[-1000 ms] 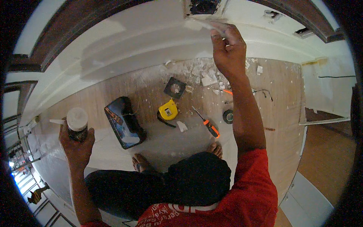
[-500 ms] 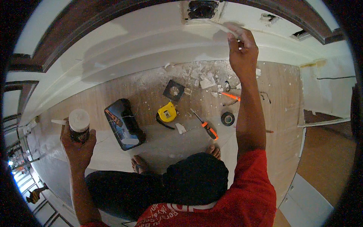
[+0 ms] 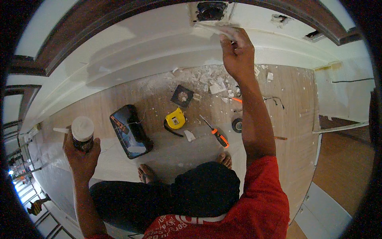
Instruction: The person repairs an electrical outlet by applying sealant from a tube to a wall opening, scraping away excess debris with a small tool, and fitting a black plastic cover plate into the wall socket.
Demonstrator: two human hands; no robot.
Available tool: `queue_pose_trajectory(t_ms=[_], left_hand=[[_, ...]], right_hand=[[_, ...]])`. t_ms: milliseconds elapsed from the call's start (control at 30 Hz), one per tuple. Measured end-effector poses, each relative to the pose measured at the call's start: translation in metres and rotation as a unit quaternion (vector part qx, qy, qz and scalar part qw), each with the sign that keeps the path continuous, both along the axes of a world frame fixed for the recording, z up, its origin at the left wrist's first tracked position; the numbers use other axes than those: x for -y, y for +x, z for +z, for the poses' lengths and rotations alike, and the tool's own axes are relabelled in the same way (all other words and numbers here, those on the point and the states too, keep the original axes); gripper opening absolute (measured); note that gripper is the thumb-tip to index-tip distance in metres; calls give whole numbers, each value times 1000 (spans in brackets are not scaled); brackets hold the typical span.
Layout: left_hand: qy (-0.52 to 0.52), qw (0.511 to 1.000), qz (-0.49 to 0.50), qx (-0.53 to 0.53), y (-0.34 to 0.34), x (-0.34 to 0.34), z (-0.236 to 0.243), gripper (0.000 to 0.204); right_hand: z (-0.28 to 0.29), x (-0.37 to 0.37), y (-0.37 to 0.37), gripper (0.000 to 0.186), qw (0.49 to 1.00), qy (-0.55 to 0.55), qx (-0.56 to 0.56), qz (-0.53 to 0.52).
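My left hand (image 3: pixel 80 158) is wrapped round a small dark tub with a pale top (image 3: pixel 82 128), held upright over the left side of the floor. Beyond my left fingers juts a thin white strip (image 3: pixel 60 130), its other end hidden. Up at the wall, my right hand (image 3: pixel 240 55) pinches a flat whitish spreader-like piece (image 3: pixel 225 31); its exact kind is hard to make out. Its tip lies at the wall surface, just under the lower edge of a square electrical box opening (image 3: pixel 210 12).
Below the wall lie plaster crumbs (image 3: pixel 217 87) and a dark square plate (image 3: pixel 182 96). Nearer me are a tool case (image 3: pixel 130 130), a yellow tape measure (image 3: pixel 175 118), an orange-handled screwdriver (image 3: pixel 215 132) and a black tape roll (image 3: pixel 236 125). Two rough holes (image 3: pixel 281 18) open in the wall further right.
My right hand has moved left along the wall with the whitish piece, coming closer beneath the box opening. My left hand and the tub have barely moved.
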State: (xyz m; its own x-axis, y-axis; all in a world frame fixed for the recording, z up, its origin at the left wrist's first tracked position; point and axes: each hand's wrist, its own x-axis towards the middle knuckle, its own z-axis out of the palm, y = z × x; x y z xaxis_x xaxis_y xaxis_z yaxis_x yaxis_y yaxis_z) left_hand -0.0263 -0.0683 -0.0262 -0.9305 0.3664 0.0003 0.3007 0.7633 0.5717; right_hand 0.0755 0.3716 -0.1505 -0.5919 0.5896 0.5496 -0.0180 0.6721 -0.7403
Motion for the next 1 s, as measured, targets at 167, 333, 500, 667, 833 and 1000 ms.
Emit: queue_pose_trajectory(t_ms=[167,333,500,667,833,1000], left_hand=[[17,1000,6,2,3,0,3,54],[-5,1000,-5,-15,2,2,1,55],[-3,999,-10,-32,3,6,-1,54],[2,999,-31,-16,-1,2,-1,55],[10,1000,-15,-23,1,-1,-3,54],[-9,1000,4,2,1,-6,3,57]], right_hand=[[0,0,-8,22,1000,27,-13,9],[-4,-20,6,23,998,50,-17,-25],[-3,-34,28,23,998,29,4,-53],[-7,-28,29,20,996,74,5,-53],[3,-2,5,18,999,43,-10,-2],[-2,-5,0,16,999,35,1,-20]])
